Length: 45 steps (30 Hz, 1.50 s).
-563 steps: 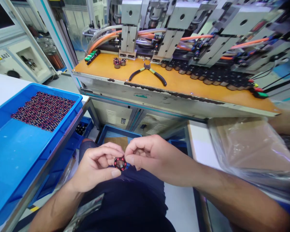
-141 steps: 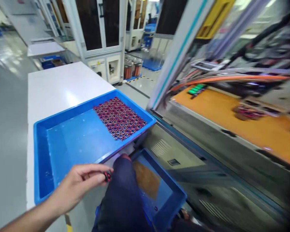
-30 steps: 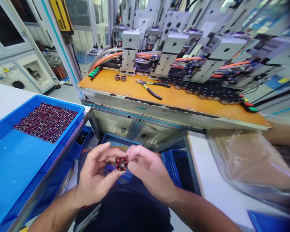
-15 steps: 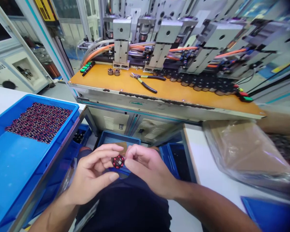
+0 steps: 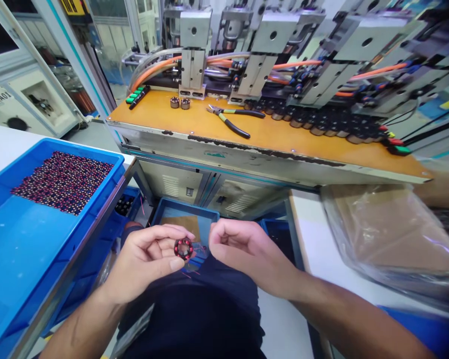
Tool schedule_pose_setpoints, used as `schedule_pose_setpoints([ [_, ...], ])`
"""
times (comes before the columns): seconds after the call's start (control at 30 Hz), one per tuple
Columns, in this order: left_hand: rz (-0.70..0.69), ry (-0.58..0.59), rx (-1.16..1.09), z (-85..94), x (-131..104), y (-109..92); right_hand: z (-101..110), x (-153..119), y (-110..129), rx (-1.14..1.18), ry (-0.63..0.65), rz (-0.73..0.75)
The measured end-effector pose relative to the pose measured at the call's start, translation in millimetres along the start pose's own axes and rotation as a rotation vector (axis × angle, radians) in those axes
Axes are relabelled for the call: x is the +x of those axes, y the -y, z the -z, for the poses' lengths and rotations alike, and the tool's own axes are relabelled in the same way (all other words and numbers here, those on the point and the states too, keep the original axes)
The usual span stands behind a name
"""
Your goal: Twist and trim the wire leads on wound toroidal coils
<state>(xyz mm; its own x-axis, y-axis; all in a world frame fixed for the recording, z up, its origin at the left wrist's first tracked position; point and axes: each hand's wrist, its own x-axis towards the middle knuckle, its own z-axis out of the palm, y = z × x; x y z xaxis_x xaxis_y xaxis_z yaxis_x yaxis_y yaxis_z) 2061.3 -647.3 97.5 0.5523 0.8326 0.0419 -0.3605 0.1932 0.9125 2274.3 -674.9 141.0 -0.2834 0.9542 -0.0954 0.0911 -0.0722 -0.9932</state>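
A small motor stator (image 5: 180,243), a dark ring with red wire windings around an open centre, sits between the thumb and fingers of my left hand (image 5: 140,262). Its round face is turned up toward me. To the right, apart from the stator, is my right hand (image 5: 249,254), with fingers curled in and thumb pressed against them. Whatever is in that pinch, if anything, is hidden. Thin reddish wire bits show below and beside the stator, over my lap. Beneath the hands lies a blue tray (image 5: 160,209) with a piece of brown cardboard (image 5: 189,225) in it.
On the left, a blue bin (image 5: 33,239) holds many stators. Pliers (image 5: 232,124), two stators (image 5: 180,103) and a marker (image 5: 139,97) lie on the machine's orange ledge (image 5: 149,117), with a row of dark-topped parts (image 5: 322,122) at right. A plastic-wrapped carton (image 5: 374,224) rests right.
My right hand has drawn away from the stator to the right. The stator stays in my left hand, its face and centre now more visible. The camera view has shifted slightly.
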Motion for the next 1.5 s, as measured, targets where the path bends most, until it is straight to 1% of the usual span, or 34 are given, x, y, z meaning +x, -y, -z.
schedule_pose_setpoints([
  [0.1,0.049,0.033,-0.001,-3.4,-1,-2,-2,1,3,0.016,0.032,-0.042],
  [0.2,0.071,0.03,0.029,-7.2,-1,-4,-2,1,4,0.006,0.043,-0.035],
  [0.27,0.072,0.024,0.041,-7.8,-1,-6,4,1,4,-0.005,0.08,-0.039],
  [0.33,0.08,0.033,0.054,-6.9,-2,-9,15,2,5,-0.054,0.145,-0.032],
  [0.4,0.096,0.057,0.082,-6.3,-4,-11,25,4,9,-0.135,0.183,0.02],
  [0.47,0.115,0.084,0.118,-7.0,-4,-12,28,10,15,-0.181,0.199,0.112],
  [0.53,0.144,0.122,0.134,-9.1,-4,-13,24,16,19,-0.184,0.255,0.208],
  [0.6,0.187,0.168,0.114,-11.5,-4,-12,17,23,20,-0.194,0.34,0.292],
  [0.63,0.211,0.189,0.091,-12.4,-4,-12,13,25,19,-0.204,0.359,0.317],
  [0.7,0.244,0.195,0.033,-12.8,-5,-11,7,27,17,-0.216,0.332,0.332],
  [0.77,0.258,0.162,-0.012,-11.5,-7,-10,3,25,16,-0.208,0.227,0.297],
  [0.83,0.242,0.106,-0.031,-9.4,-9,-9,1,19,15,-0.2,0.123,0.236],
  [0.93,0.168,0.055,-0.02,-7.4,-11,-7,-1,7,18,-0.203,0.05,0.134],
  [1.0,0.098,0.056,-0.017,-7.1,-11,-5,-2,1,21,-0.191,0.044,0.066],
  [1.1,0.021,0.095,-0.002,-6.3,-10,-3,-3,-4,27,-0.151,0.065,-0.022],
  [1.2,0.009,0.127,0.041,-4.7,-9,-2,-4,-4,35,-0.147,0.103,-0.114],
  [1.27,0.022,0.139,0.055,-4.0,-10,-2,-4,-4,39,-0.189,0.13,-0.165],
  [1.37,0.04,0.153,0.021,-4.7,-10,-3,-5,-4,43,-0.272,0.157,-0.177],
  [1.5,0.038,0.174,-0.109,-7.8,-10,-2,-6,-8,44,-0.289,0.158,-0.116],
])
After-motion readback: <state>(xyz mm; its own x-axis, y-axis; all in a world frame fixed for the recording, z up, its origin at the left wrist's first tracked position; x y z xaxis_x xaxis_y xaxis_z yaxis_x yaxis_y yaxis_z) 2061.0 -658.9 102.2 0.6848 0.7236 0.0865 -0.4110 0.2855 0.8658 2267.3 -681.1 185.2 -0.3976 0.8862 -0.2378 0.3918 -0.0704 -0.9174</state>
